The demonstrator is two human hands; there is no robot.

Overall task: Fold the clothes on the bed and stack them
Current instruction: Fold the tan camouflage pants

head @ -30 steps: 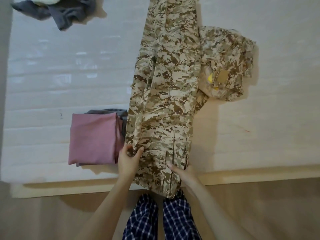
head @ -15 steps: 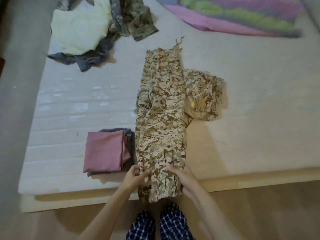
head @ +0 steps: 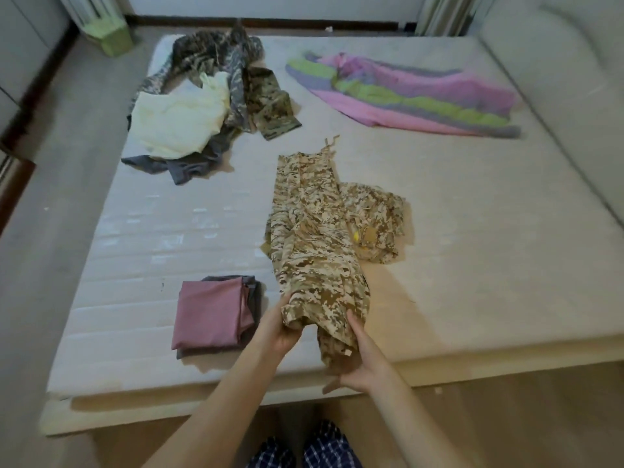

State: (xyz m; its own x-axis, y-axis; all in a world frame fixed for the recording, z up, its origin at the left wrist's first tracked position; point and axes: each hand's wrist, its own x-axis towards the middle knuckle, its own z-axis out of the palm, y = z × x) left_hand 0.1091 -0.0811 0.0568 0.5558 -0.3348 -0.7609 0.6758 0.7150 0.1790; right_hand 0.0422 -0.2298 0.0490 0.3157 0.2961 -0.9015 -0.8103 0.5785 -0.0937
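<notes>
Bed [head: 472, 265]: camouflage trousers [head: 314, 238] lie mid-mattress, toward near edge. Near end, flat half a second ago, is now raised off mattress and bunched; judged start of end-to-end fold. Long axis runs away from person; tied cuffs point to far side. Folded pink stack [head: 212, 312] sits just left. Left hand [head: 280, 329] and right hand [head: 363, 369] each grasp raised end.

A tan camouflage garment [head: 314, 238] lies lengthwise on the mattress [head: 472, 265], its near end lifted and bunched; the left hand [head: 280, 329] grips that end's left edge, the right hand [head: 361, 369] holds its right edge from below; just left of the garment sits a folded pink-topped stack [head: 211, 312]; touching its right side, a crumpled camouflage piece [head: 374, 217]; beyond it to the left, a loose clothes pile [head: 189, 116]; beyond it to the right, a striped blanket [head: 405, 92].
</notes>
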